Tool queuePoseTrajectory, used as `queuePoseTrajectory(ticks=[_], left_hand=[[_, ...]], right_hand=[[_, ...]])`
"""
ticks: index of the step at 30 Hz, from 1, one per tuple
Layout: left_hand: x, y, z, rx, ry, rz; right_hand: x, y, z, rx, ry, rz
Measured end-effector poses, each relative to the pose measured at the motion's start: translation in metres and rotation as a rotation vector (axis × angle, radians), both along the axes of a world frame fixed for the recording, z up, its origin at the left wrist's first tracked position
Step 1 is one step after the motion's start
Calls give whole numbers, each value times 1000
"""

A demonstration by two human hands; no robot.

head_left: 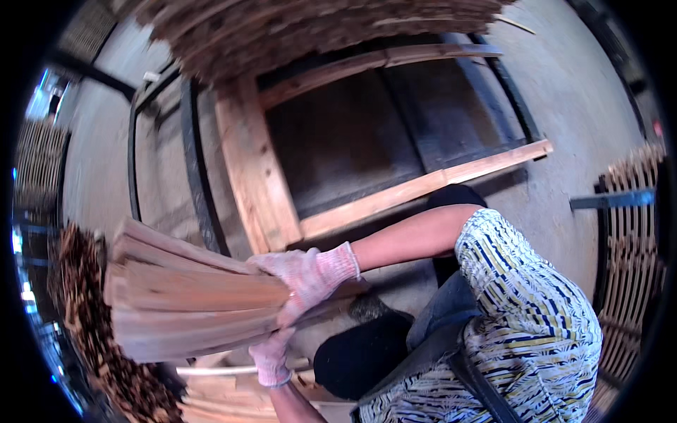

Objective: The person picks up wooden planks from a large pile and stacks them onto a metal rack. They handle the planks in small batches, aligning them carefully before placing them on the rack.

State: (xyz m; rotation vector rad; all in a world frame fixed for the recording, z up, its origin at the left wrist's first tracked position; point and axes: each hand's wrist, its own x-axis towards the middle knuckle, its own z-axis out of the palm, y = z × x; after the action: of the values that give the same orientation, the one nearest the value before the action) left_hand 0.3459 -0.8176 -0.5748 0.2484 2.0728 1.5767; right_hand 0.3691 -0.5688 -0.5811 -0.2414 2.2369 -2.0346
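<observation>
A fanned bundle of thin brown wooden boards (190,296) is held up at the left of centre, its wide end slightly smeared by motion. My right hand (303,282), in a pinkish-white knitted glove, lies across the narrower end of the bundle with the fingers gripping it. Below it, my left hand (271,359) wears a similar glove and holds the lower edge of the same boards; some of its fingers are hidden. Just beyond the right hand is the corner of a low frame topped with a wide wooden plank (257,162).
A tall stack of rough boards (317,32) rests on the far part of the frame, which also has a narrow wooden rail (423,185). A heap of wood pieces (106,331) lies at the left. Slatted stacks (631,268) stand at the right. More pale boards (218,398) lie below the bundle.
</observation>
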Motion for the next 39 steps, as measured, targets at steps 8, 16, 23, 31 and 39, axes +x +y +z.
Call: queuePoseTrajectory(ticks=[8, 16, 23, 31, 39], left_hand=[[-66, 151, 11, 188, -138, -375], [-50, 305, -12, 377, -549, -300], [-53, 406, -112, 250, -528, -216], [-64, 397, -134, 32, -234, -75], [-135, 342, -81, 44, -480, -173]], right_hand=[[6, 103, 26, -360, -272, -409], [39, 212, 22, -39, -461, -714], [33, 275, -58, 174, -646, -927], [30, 285, -68, 442, -675, -772], [96, 332, -79, 477, -404, -953]])
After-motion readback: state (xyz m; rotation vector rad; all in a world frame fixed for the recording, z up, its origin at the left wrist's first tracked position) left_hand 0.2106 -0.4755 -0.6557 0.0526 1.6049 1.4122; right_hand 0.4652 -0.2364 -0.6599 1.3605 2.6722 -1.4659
